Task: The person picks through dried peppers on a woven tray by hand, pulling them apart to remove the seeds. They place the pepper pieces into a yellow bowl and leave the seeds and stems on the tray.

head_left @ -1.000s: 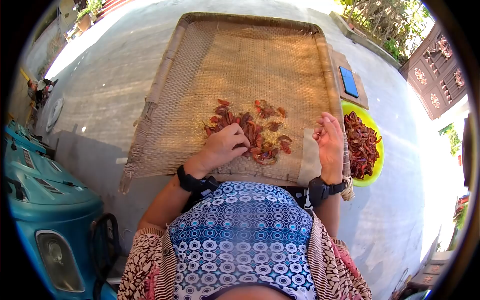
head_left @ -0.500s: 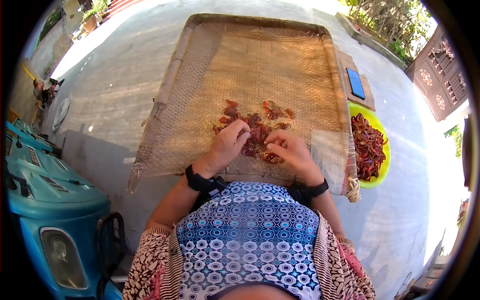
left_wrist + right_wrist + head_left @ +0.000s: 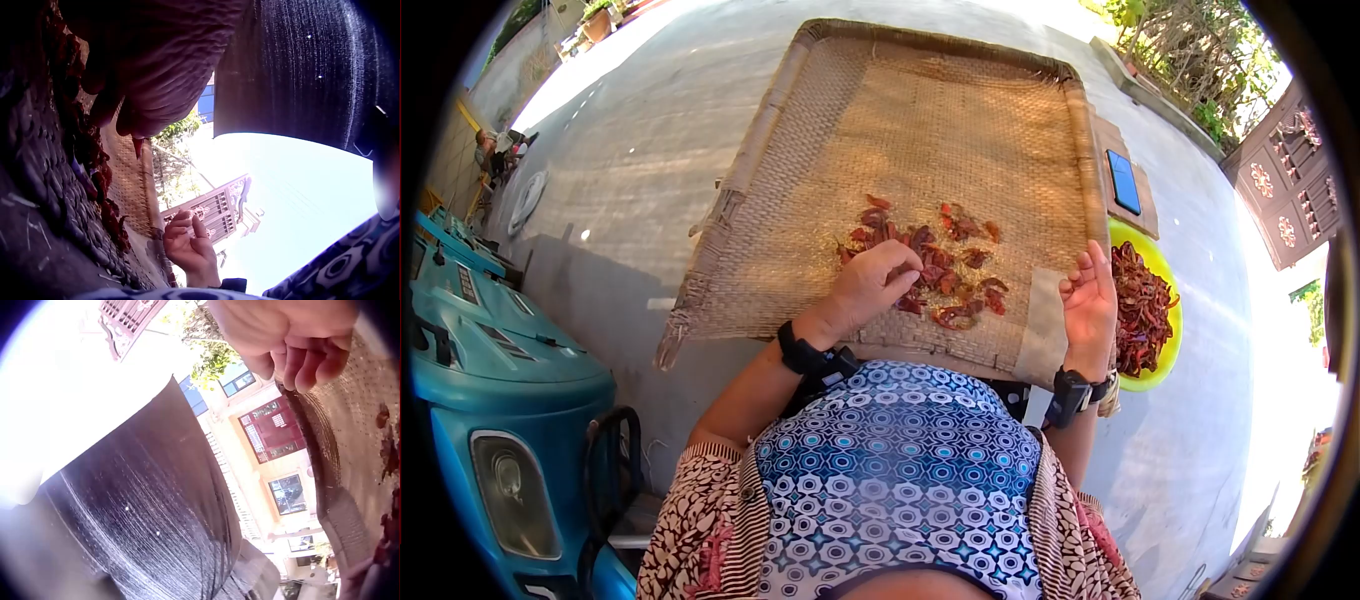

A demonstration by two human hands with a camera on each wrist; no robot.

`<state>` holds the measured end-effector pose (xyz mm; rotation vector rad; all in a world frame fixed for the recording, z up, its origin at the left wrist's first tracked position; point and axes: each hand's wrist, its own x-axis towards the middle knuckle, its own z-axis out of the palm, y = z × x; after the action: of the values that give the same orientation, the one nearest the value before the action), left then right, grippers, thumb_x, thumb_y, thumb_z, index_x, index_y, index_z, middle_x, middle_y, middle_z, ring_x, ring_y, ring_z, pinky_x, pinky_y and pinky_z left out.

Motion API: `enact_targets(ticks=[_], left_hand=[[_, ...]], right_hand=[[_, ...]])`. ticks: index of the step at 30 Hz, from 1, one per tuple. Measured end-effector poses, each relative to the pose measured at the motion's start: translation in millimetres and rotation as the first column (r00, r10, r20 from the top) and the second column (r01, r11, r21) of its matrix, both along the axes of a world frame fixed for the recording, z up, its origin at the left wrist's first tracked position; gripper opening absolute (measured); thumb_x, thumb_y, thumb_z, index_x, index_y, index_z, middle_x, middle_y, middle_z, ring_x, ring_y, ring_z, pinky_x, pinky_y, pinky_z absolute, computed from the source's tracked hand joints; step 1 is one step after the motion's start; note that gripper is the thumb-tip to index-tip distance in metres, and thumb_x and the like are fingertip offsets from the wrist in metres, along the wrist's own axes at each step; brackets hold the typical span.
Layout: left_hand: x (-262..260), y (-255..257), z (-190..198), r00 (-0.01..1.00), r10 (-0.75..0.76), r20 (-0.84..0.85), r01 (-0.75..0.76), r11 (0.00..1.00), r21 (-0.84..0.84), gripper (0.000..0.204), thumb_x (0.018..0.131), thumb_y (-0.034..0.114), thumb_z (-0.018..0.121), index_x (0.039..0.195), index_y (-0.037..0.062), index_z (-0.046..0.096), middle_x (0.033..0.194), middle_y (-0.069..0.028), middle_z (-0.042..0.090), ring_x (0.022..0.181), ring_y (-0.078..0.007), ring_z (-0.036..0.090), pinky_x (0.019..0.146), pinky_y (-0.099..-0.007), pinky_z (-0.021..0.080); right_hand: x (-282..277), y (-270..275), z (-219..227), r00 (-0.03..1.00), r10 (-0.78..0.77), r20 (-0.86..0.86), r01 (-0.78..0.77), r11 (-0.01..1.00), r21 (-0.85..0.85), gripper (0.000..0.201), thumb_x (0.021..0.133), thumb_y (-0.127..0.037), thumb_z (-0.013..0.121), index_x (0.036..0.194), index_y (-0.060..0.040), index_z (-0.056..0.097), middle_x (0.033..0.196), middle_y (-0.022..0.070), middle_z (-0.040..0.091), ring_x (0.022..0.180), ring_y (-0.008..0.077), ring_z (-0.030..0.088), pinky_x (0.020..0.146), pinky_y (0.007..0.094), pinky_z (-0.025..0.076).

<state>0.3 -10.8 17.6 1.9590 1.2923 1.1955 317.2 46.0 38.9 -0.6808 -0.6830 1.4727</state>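
Note:
Dried red chili peppers (image 3: pixel 940 275) lie in a loose pile on the near part of a woven bamboo tray (image 3: pixel 940 120). My left hand (image 3: pixel 872 285) is low over the left side of this pile, thumb and fingers brought together. In the left wrist view, a small red chili pepper tip (image 3: pixel 138 147) pokes out below its fingertips. My right hand (image 3: pixel 1090 305) is raised over the tray's right edge, palm up, with relaxed fingers (image 3: pixel 309 365) and nothing visible in them. Just right of it stands a yellow-green basin (image 3: pixel 1168 350) heaped with red chili peppers (image 3: pixel 1140 310).
A phone (image 3: pixel 1123 182) lies on a board (image 3: pixel 1145 215) beyond the basin. A pale patch (image 3: pixel 1045 325) covers the tray's near right corner. Pale seeds are scattered around the pile. At the left stands a teal vehicle (image 3: pixel 510 400); a metal gate (image 3: pixel 1285 180) is at far right.
My right hand came in from the tray's right edge to the pile beside my left hand, then went back out to that edge. My left hand has stayed over the pile.

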Motion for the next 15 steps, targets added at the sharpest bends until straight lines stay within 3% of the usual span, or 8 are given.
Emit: enact_targets(ticks=[2, 4, 10, 13, 15], left_hand=[[0.6, -1.3, 0.0, 0.999, -0.045, -0.007, 0.045, 0.999, 0.001, 0.011, 0.086, 0.004, 0.067, 0.096, 0.0036, 0.063, 0.086, -0.0056, 0.061, 0.072, -0.0142, 0.059, 0.064, -0.028, 0.049], [0.2, 0.0, 0.8, 0.997, -0.075, -0.019, 0.075, 0.997, -0.01, 0.012, 0.085, 0.004, 0.067, 0.096, 0.0035, 0.064, 0.087, -0.0056, 0.061, 0.073, -0.0145, 0.059, 0.065, -0.0276, 0.049], [-0.8, 0.1, 0.5, 0.992, -0.129, -0.016, 0.129, 0.992, 0.007, 0.013, 0.085, 0.004, 0.067, 0.098, 0.0037, 0.065, 0.088, -0.0064, 0.061, 0.075, -0.0159, 0.061, 0.066, -0.0275, 0.049], [-0.7, 1.5, -2.6, 0.991, -0.137, 0.01, 0.136, 0.99, 0.028, 0.015, 0.084, 0.004, 0.067, 0.099, 0.0036, 0.065, 0.087, -0.0067, 0.061, 0.074, -0.0162, 0.06, 0.065, -0.028, 0.048], [1.5, -0.3, 0.8, 1.0, -0.016, -0.013, 0.016, 1.0, 0.023, 0.015, 0.085, 0.003, 0.066, 0.1, 0.0036, 0.064, 0.09, -0.0073, 0.061, 0.076, -0.0167, 0.06, 0.066, -0.0282, 0.049]], right_hand=[[-23.6, -7.8, -3.8, 0.909, 0.106, 0.404, -0.12, 0.993, 0.009, 0.026, 0.096, -0.022, 0.059, 0.117, -0.0061, 0.058, 0.084, 0.0001, 0.061, 0.071, 0.0064, 0.057, 0.068, 0.023, 0.048], [-51.8, -18.2, 4.2, 0.645, 0.316, 0.696, -0.387, 0.92, -0.06, 0.027, 0.095, -0.021, 0.061, 0.116, -0.0048, 0.058, 0.082, 0.0017, 0.062, 0.067, 0.0076, 0.057, 0.063, 0.0241, 0.048], [-99.0, -22.0, -12.8, 0.352, 0.274, 0.895, -0.645, 0.764, 0.02, 0.023, 0.093, -0.019, 0.063, 0.108, -0.0014, 0.061, 0.082, 0.004, 0.064, 0.067, 0.0108, 0.059, 0.059, 0.0242, 0.046], [-98.7, -24.2, -14.8, 0.382, 0.316, 0.868, -0.628, 0.778, -0.006, 0.02, 0.093, -0.018, 0.062, 0.104, -0.001, 0.062, 0.083, 0.0029, 0.064, 0.067, 0.0097, 0.059, 0.059, 0.0236, 0.047], [-91.2, -22.9, -17.0, 0.455, 0.333, 0.826, -0.554, 0.832, -0.031, 0.02, 0.094, -0.019, 0.061, 0.103, -0.0011, 0.062, 0.082, 0.0012, 0.064, 0.066, 0.0085, 0.058, 0.057, 0.0233, 0.046]])
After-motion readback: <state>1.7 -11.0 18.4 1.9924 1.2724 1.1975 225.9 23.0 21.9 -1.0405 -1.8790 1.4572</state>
